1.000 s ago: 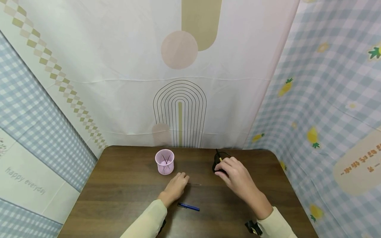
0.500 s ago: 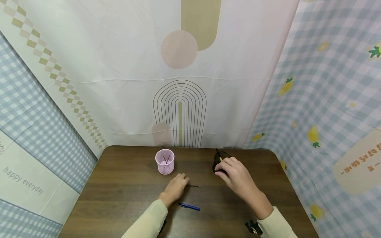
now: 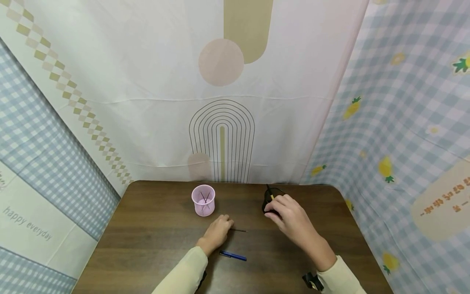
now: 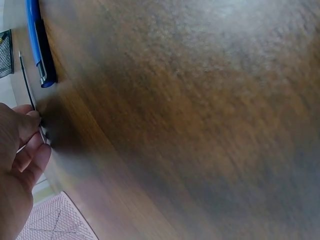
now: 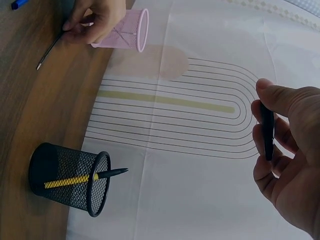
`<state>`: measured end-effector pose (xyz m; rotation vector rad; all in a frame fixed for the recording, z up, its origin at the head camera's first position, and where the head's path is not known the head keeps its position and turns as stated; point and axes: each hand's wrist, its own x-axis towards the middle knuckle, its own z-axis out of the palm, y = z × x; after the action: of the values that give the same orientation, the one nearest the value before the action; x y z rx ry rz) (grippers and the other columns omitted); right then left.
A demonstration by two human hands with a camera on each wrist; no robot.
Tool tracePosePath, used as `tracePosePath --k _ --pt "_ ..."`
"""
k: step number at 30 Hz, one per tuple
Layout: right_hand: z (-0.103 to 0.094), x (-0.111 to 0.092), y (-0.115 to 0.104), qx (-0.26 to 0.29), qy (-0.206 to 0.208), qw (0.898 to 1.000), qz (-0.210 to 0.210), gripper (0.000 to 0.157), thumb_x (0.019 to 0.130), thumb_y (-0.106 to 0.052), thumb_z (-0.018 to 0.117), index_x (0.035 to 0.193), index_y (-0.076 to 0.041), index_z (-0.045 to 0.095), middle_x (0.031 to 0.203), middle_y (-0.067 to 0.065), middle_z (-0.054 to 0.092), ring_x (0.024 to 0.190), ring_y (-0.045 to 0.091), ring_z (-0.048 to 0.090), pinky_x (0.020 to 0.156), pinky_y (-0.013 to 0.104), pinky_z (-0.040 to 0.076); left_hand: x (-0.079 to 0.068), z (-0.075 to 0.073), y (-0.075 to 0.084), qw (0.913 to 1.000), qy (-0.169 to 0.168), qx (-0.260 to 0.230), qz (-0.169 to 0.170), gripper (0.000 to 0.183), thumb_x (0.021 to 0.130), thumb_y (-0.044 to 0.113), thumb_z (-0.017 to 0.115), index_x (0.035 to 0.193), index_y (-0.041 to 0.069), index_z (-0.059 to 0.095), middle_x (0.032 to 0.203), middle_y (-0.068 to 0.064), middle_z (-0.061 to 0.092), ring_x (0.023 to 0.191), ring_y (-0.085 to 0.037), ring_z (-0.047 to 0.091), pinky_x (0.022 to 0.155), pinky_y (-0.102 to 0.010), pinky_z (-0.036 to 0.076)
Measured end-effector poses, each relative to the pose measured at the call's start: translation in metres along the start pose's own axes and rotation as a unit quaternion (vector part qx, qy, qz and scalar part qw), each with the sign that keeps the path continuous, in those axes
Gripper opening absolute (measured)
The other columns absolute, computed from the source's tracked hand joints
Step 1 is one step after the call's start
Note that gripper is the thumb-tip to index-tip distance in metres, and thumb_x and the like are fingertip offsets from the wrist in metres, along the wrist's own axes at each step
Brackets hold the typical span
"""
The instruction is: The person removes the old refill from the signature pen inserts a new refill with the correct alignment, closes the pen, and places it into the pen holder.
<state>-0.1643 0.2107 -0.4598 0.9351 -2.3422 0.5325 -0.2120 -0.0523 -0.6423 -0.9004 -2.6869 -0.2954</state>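
Left hand (image 3: 217, 231) is pinching a thin dark rod (image 5: 48, 50) low over the table (image 3: 165, 245); right hand (image 3: 291, 216) is holding a black pen (image 5: 268, 130) in curled fingers near the black mesh cup (image 5: 70, 160). Worrying about: narrow pinch letting rod slip, off-centre pen tipping cup.

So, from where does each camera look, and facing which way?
Head: on the head, facing forward and down at the table; both sleeves, left hand and right hand show.
Left wrist: worn there, facing table, blue pen and thin rod; left hand shows.
Right wrist: worn there, facing the black cup and wall cloth; both hands show.
Both wrist views share the pink cup and left hand.
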Motion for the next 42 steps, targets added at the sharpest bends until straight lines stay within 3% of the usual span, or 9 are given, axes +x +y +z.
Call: tracePosePath --k 10,22,33,42 --pt "0.001 -0.001 0.0 0.031 0.005 1.0 -0.002 0.021 0.08 -0.01 0.086 0.094 -0.015 0.071 0.095 -0.008 0.067 0.086 0.009 0.057 0.071 0.026 0.051 -0.002 -0.002 0.0 0.9999 -0.013 0.002 -0.006 0.018 0.08 -0.006 0.071 0.089 0.01 0.07 0.085 -0.004 0.059 0.077 -0.022 0.058 0.068 -0.034 0.053" --pt "0.001 0.0 0.003 0.098 0.026 0.995 0.005 0.023 0.084 -0.006 0.082 0.104 -0.011 0.073 0.099 -0.003 0.072 0.091 0.012 0.064 0.078 0.017 0.049 -0.001 -0.009 -0.004 0.9998 -0.001 -0.019 -0.012 0.018 0.083 0.011 0.081 0.091 0.013 0.066 0.09 -0.003 0.059 0.082 -0.023 0.058 0.072 -0.034 0.053" --pt "0.001 -0.002 0.003 0.038 0.021 0.999 0.013 0.017 0.087 -0.013 0.081 0.102 -0.014 0.073 0.095 -0.007 0.072 0.081 0.007 0.067 0.069 0.026 0.055 0.002 -0.018 -0.01 0.9991 0.041 -0.009 -0.001 0.022 0.084 0.017 0.081 0.093 0.011 0.062 0.087 -0.003 0.056 0.081 -0.023 0.056 0.073 -0.035 0.051" --pt "0.002 -0.001 0.004 0.05 0.017 0.999 0.011 0.023 0.086 -0.006 0.08 0.106 -0.01 0.072 0.098 -0.003 0.072 0.084 0.009 0.068 0.07 0.028 0.057 0.002 -0.029 -0.012 0.9986 0.05 -0.014 0.0 0.023 0.084 0.016 0.082 0.092 0.01 0.062 0.086 -0.003 0.055 0.079 -0.022 0.056 0.073 -0.035 0.049"
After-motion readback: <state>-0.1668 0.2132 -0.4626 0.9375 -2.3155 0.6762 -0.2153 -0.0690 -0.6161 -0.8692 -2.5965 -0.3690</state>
